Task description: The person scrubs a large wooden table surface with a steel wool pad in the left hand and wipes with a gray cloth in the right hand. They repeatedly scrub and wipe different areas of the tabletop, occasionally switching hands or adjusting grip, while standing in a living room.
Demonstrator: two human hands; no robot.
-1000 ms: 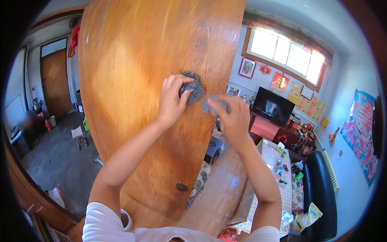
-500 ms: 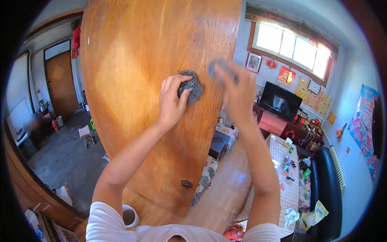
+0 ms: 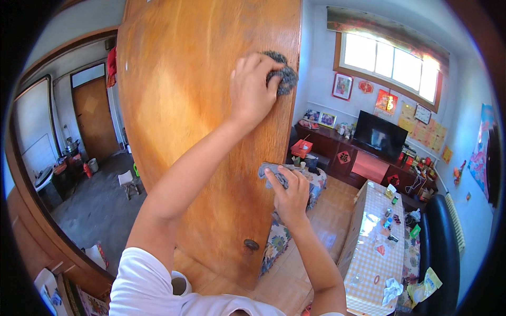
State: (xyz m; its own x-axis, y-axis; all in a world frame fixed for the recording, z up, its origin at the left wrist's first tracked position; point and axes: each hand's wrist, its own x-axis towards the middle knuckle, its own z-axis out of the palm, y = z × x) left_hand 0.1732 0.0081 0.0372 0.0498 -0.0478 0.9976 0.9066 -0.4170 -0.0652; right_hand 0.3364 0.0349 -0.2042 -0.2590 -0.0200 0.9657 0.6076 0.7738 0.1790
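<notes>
Door [image 3: 200, 121]: tall wooden panel, upright, long axis vertical, directly before me. My left hand [image 3: 253, 89], reaching high, presses a grey scouring pad [image 3: 282, 76] against its upper right edge, fingers curled over it. My right hand [image 3: 290, 192], lower and nearer me, grips a grey cloth [image 3: 271, 171] at the door's edge. Small dark knob [image 3: 251, 244] lies below both hands.

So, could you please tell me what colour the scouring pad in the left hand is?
Dark grey; the scouring pad shows best in the head view.
</notes>
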